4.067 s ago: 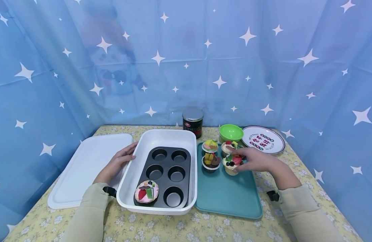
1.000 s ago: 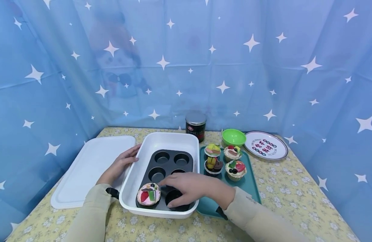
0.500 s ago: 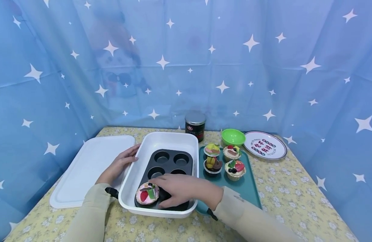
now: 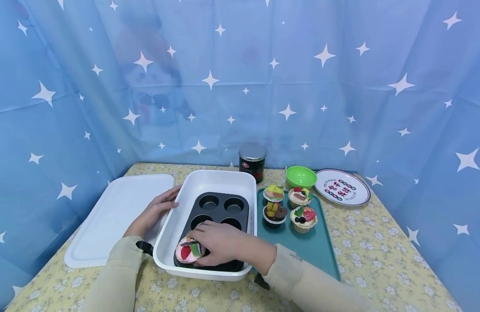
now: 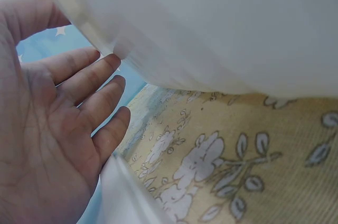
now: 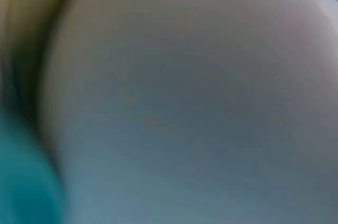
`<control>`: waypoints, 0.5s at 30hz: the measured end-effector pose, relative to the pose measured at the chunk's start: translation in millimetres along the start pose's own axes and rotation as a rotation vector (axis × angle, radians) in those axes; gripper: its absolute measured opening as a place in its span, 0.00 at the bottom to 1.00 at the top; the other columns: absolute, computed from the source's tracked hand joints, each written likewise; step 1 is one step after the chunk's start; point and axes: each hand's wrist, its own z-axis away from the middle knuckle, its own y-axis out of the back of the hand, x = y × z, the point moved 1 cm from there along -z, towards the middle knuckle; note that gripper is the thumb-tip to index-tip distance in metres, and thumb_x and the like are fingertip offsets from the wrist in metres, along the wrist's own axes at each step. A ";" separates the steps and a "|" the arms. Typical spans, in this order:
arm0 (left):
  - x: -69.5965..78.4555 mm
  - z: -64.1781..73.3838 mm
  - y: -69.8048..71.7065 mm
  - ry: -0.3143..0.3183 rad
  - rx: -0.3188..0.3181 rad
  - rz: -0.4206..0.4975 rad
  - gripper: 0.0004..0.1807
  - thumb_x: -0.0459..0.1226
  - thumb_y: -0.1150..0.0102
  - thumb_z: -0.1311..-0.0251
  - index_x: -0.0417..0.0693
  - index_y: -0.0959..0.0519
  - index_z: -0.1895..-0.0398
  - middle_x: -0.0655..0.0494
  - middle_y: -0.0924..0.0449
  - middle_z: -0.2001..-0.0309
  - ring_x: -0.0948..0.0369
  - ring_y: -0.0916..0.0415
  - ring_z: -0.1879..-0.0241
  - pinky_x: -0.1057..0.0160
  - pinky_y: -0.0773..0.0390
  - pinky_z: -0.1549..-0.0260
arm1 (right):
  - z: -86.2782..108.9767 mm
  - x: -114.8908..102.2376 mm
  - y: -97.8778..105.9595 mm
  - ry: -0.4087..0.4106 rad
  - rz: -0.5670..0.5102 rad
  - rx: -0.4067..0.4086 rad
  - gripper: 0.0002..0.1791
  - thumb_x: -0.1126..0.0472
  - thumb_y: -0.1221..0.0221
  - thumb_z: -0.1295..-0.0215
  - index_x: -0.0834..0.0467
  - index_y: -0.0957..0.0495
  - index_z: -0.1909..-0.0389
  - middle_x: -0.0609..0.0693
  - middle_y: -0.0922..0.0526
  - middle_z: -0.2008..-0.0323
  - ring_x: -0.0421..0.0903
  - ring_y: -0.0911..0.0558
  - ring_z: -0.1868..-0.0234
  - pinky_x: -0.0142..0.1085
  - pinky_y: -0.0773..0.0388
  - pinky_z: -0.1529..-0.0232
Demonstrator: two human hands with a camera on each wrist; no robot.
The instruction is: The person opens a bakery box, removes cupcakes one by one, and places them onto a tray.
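Observation:
In the head view, a pink-frosted cupcake [image 4: 188, 251] with a strawberry and a green piece on top sits in the near-left cup of a dark muffin pan [image 4: 220, 200]. My right hand [image 4: 224, 245] pinches its right side, fingers behind and thumb in front. The pan lies inside a white rectangular bin [image 4: 201, 175]. My left hand [image 4: 156, 212] touches the bin's left rim. The left wrist view shows that hand [image 5: 58, 108] with extended fingers, their tips against the bin's outer wall [image 5: 211, 34]. Blurred close-up skin mostly fills the right wrist view.
A teal tray [image 4: 298, 247] on the right bears several cupcakes [image 4: 303, 219]. Behind are a green bowl [image 4: 301, 177], a printed plate [image 4: 343, 187] and an espresso tin [image 4: 252, 164]. A white lid [image 4: 115, 221] lies left of the bin. Star-printed curtains surround the table.
My right hand has moved from the cupcakes on the tray leftward into the bin, and its fingers and thumb have come onto the pink cupcake. The left hand stays at the rim.

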 end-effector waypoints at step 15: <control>2.0 1.4 0.3 -0.011 0.000 -0.015 0.36 0.39 0.48 0.29 0.60 0.45 0.20 0.52 0.47 0.21 0.48 0.47 0.24 0.66 0.30 0.43 | -0.5 1.7 -8.0 0.005 -0.012 0.070 0.35 0.34 0.40 0.35 0.47 0.29 0.32 0.40 0.24 0.44 0.36 0.26 0.46 0.27 0.24 0.53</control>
